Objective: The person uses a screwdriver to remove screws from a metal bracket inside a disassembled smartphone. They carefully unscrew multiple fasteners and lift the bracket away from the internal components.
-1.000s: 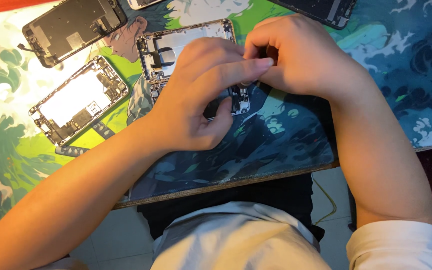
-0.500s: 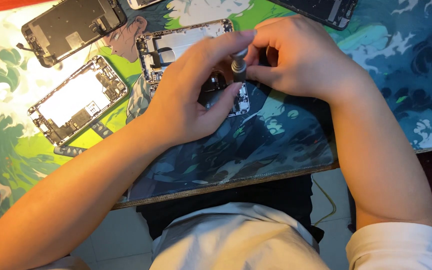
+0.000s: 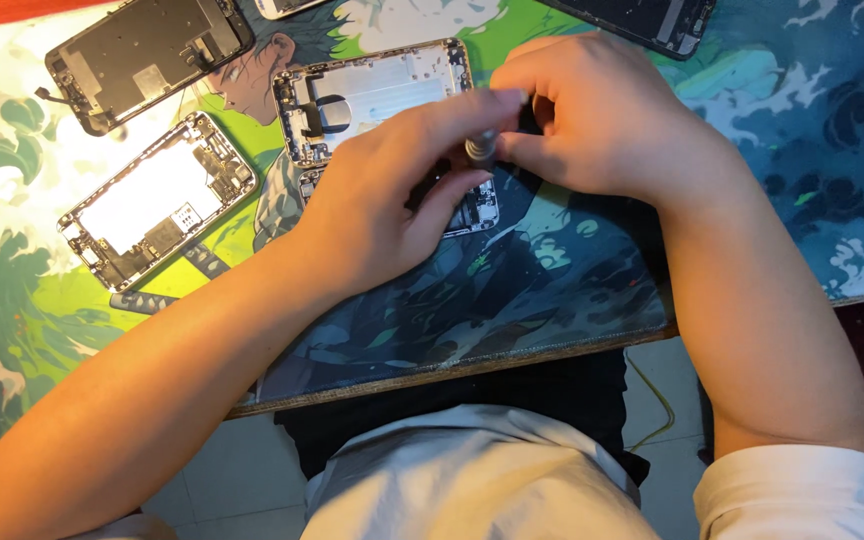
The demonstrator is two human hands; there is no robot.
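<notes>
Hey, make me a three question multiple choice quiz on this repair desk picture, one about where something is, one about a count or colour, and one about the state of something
1. Where is the dark screen panel lying face down?
A. at the mat's upper left
B. on the person's lap
C. under the right hand

2. How many opened phone housings show their insides on the mat?
A. none
B. two
C. six

3. How does the left hand stand?
A. flat on the mat, away from everything
B. on the centre housing, forefinger atop the small screwdriver
C. lifting the left housing in the air

Answers:
1 A, the panel lies by the top left corner.
2 B, one sits left, one under the hands.
3 B, the forefinger reaches over the knurled tool, which the right hand pinches.
</notes>
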